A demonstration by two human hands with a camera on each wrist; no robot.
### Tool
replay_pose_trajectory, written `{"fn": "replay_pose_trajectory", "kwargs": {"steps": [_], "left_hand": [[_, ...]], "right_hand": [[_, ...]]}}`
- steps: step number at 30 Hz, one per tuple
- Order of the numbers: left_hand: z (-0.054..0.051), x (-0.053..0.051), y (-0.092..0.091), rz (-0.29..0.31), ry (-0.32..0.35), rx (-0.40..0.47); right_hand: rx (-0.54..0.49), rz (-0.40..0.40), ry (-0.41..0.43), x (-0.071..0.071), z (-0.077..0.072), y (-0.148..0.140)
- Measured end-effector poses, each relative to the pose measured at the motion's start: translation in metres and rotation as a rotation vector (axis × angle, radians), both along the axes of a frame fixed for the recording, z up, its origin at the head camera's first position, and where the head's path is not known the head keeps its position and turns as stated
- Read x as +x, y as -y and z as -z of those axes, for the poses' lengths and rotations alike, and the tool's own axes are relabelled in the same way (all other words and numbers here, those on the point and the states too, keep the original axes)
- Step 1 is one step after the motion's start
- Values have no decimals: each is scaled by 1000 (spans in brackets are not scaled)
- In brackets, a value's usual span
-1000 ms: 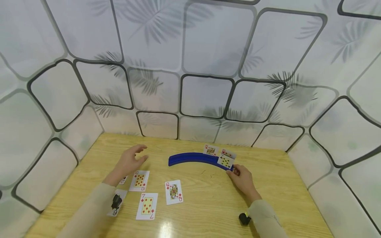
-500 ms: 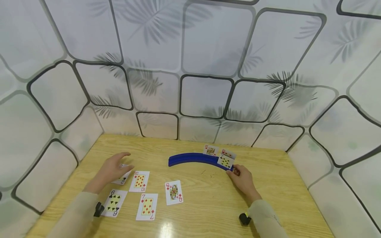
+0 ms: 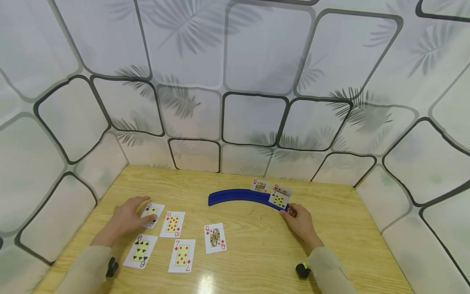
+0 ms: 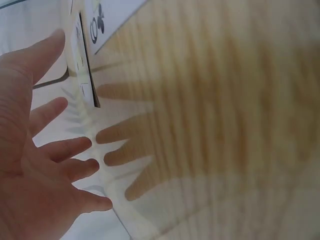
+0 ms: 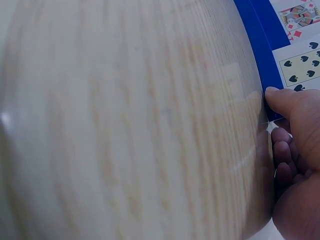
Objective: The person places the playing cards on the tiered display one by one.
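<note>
- Left hand spread wide, holding nothing, its thumb over the black "2" card.
- Right hand pinches the right end of the curved blue rack.
- Rack holds "K", black "7".
- Wood-grained table bears "10", "6", red "7", "Q".

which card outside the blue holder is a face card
The queen of diamonds, rightmost of the five; the ten of diamonds, seven of diamonds, six of clubs and black two are number cards.
</note>
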State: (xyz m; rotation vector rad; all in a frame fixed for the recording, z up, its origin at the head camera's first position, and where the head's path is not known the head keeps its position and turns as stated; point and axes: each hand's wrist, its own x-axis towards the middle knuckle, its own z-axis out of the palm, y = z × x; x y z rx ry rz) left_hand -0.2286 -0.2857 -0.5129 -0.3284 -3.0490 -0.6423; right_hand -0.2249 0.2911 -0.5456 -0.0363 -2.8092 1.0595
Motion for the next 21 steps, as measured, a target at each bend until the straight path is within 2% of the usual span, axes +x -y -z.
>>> {"fn": "replay_pose_trajectory", "kwargs": {"steps": [10,21], "left_hand": [[1,3,2,0,63,-32],[0,3,1,-9,77,-26]], "right_hand": [[-6,-3,3,1,0,0],[3,0,-22,-1,1,0]]}}
